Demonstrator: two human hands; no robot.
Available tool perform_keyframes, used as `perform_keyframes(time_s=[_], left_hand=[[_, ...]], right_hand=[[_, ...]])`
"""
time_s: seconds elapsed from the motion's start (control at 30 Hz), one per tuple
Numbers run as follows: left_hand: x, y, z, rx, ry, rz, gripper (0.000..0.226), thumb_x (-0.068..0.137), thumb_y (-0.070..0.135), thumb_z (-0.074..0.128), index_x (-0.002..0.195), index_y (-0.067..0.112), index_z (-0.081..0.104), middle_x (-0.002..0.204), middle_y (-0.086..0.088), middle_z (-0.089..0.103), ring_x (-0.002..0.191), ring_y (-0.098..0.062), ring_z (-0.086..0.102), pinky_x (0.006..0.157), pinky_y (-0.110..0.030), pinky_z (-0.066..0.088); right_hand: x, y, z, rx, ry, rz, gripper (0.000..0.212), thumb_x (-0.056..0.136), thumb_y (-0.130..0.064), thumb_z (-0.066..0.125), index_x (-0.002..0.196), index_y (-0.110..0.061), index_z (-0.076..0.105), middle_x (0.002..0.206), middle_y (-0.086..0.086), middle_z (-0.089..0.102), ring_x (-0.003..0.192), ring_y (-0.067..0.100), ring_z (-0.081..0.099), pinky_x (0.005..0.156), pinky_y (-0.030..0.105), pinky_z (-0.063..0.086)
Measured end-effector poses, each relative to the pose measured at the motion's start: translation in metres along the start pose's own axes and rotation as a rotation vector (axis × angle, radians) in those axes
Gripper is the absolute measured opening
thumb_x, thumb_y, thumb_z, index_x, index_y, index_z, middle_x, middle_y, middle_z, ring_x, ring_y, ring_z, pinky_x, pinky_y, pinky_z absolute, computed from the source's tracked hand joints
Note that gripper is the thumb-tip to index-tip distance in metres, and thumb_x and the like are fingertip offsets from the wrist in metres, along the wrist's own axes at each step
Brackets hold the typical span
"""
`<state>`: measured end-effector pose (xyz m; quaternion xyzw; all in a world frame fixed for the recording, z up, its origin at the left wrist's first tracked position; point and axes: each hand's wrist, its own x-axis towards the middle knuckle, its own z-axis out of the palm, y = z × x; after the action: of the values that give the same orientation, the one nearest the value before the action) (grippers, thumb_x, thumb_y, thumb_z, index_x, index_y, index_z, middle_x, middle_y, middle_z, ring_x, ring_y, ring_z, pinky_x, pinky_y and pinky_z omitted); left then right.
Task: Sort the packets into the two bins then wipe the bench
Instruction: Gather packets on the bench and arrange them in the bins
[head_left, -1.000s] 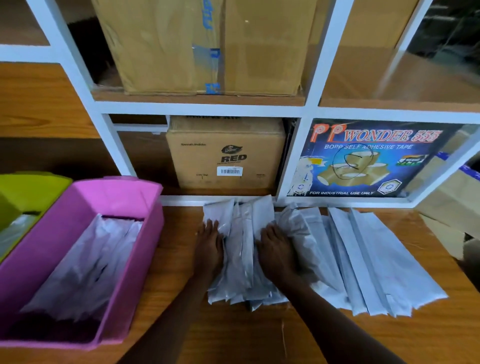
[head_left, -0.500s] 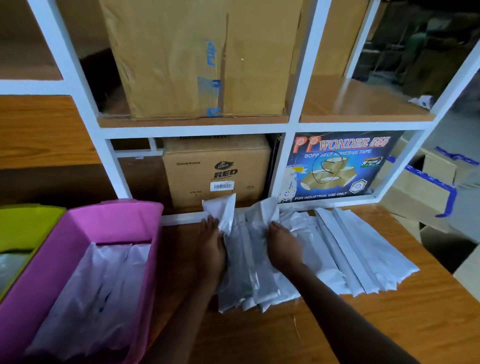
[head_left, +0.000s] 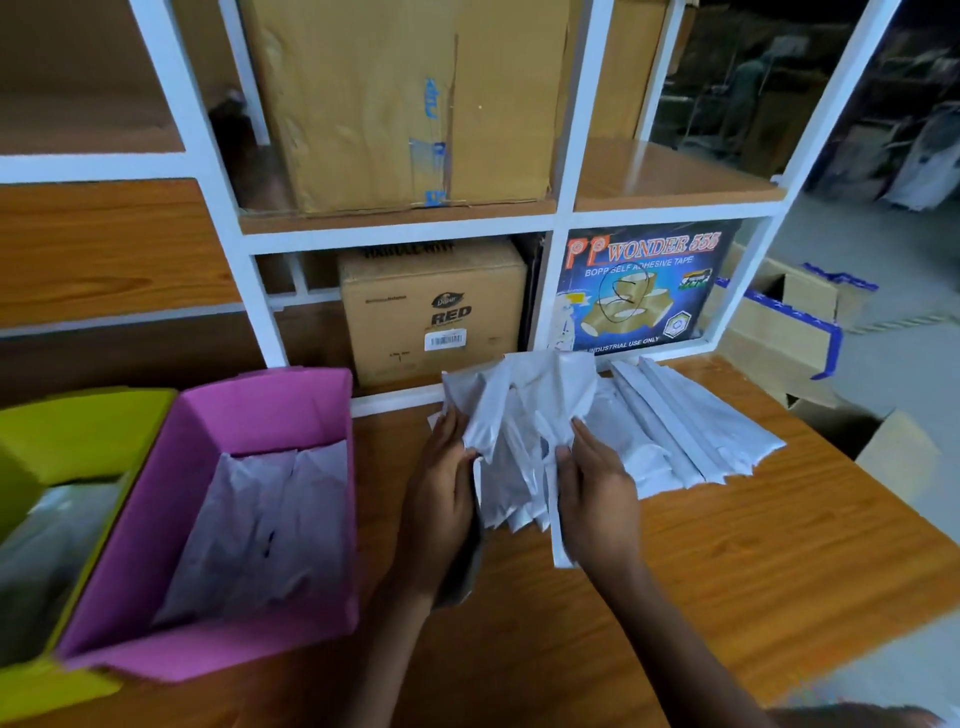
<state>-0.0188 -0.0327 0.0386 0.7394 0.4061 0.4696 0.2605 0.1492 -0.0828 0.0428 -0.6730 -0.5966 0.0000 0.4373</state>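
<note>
A bundle of grey-white packets (head_left: 519, 410) is lifted off the wooden bench (head_left: 753, 545), held between my two hands. My left hand (head_left: 441, 493) grips its left side and my right hand (head_left: 597, 499) grips its right side. More packets (head_left: 685, 431) lie fanned flat on the bench just right of the bundle. The pink bin (head_left: 317, 405) stands to the left with several packets (head_left: 260, 525) inside. The green bin (head_left: 78, 431) stands at the far left, its contents blurred.
White shelving (head_left: 561, 223) rises at the bench's back, holding a large cardboard box (head_left: 405, 104), a smaller brown box (head_left: 431, 312) and a blue tape box (head_left: 639, 291). Open cartons (head_left: 779, 322) stand on the floor beyond the bench's right edge.
Both hands lay flat on the packets on the bench; they have now closed on a bundle and raised it. The view has shifted, bringing the bins closer.
</note>
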Motion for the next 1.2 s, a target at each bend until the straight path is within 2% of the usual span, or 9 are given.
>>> perform_keyframes(time_s=[0.13,0.27,0.4,0.57,0.77,0.9,0.97,1.07,1.2], left_hand=[[-0.056,0.020,-0.034,-0.014,-0.027,-0.015,0.029,0.100,0.041,0.033,0.108,0.039,0.062,0.143,-0.005,0.049,0.127,-0.026,0.052,0.102,-0.045,0.045],[-0.125,0.043,-0.066,-0.031,0.071,-0.105,0.040,0.096,0.034,0.034,0.118,0.014,0.062,0.151,0.011,0.036,0.139,-0.011,0.036,0.112,-0.043,0.035],[-0.158,0.036,-0.102,0.007,0.115,-0.084,0.030,0.096,0.020,0.041,0.117,0.013,0.060,0.149,0.002,0.039,0.141,-0.013,0.032,0.114,-0.038,0.031],[-0.164,0.031,-0.158,0.195,0.211,-0.019,0.043,0.095,0.019,0.036,0.118,-0.009,0.060,0.144,-0.014,0.043,0.139,-0.025,0.035,0.111,-0.037,0.032],[-0.129,0.017,-0.218,0.430,0.263,-0.009,0.037,0.092,0.012,0.049,0.125,0.000,0.059,0.140,-0.008,0.050,0.138,-0.025,0.037,0.112,-0.033,0.033],[-0.082,-0.007,-0.242,0.609,0.285,0.036,0.032,0.090,0.015,0.055,0.117,0.002,0.065,0.121,-0.008,0.066,0.112,-0.027,0.056,0.094,-0.034,0.049],[-0.056,-0.022,-0.249,0.676,0.247,0.016,0.023,0.088,0.014,0.061,0.107,0.005,0.071,0.110,-0.005,0.071,0.097,-0.023,0.059,0.078,-0.029,0.050],[-0.019,-0.053,-0.251,0.782,0.127,-0.041,0.013,0.085,0.017,0.062,0.076,0.012,0.071,0.081,-0.001,0.070,0.078,-0.018,0.054,0.061,-0.025,0.036],[0.011,-0.080,-0.243,0.921,-0.058,-0.165,0.018,0.089,0.022,0.058,0.082,0.011,0.070,0.083,-0.006,0.068,0.085,-0.023,0.062,0.063,-0.032,0.044]], right_hand=[[-0.058,-0.041,-0.017,0.091,0.037,-0.019,0.032,0.101,-0.024,0.041,0.113,-0.009,0.068,0.133,0.006,0.060,0.123,0.017,0.056,0.095,0.032,0.050],[-0.112,-0.074,-0.024,0.145,0.016,0.015,0.029,0.100,-0.023,0.044,0.105,-0.012,0.070,0.134,0.004,0.059,0.119,0.017,0.059,0.088,0.026,0.051],[-0.144,-0.102,-0.019,0.212,-0.010,0.031,0.028,0.100,-0.024,0.044,0.106,-0.014,0.070,0.136,0.003,0.057,0.120,0.018,0.058,0.087,0.032,0.053],[-0.152,-0.138,-0.001,0.254,-0.011,-0.037,0.029,0.099,-0.022,0.045,0.106,-0.011,0.070,0.134,0.001,0.058,0.113,0.019,0.062,0.083,0.030,0.053],[-0.122,-0.175,0.038,0.345,-0.053,-0.102,0.033,0.102,-0.026,0.037,0.102,-0.011,0.067,0.133,0.003,0.059,0.124,0.013,0.055,0.091,0.034,0.051],[-0.081,-0.201,0.075,0.337,-0.039,-0.175,0.031,0.102,-0.023,0.037,0.096,-0.009,0.065,0.125,0.000,0.062,0.118,0.013,0.056,0.094,0.029,0.048],[-0.058,-0.209,0.098,0.304,-0.065,-0.175,0.035,0.102,-0.025,0.035,0.090,-0.008,0.064,0.112,0.011,0.067,0.107,0.024,0.061,0.087,0.036,0.050],[-0.027,-0.215,0.132,0.189,-0.084,-0.222,0.029,0.099,-0.015,0.041,0.075,-0.008,0.057,0.079,0.014,0.064,0.073,0.026,0.060,0.073,0.038,0.052],[-0.001,-0.219,0.169,-0.109,-0.230,-0.332,0.014,0.080,-0.003,0.054,0.069,-0.005,0.063,0.065,0.012,0.064,0.056,0.026,0.062,0.054,0.029,0.049]])
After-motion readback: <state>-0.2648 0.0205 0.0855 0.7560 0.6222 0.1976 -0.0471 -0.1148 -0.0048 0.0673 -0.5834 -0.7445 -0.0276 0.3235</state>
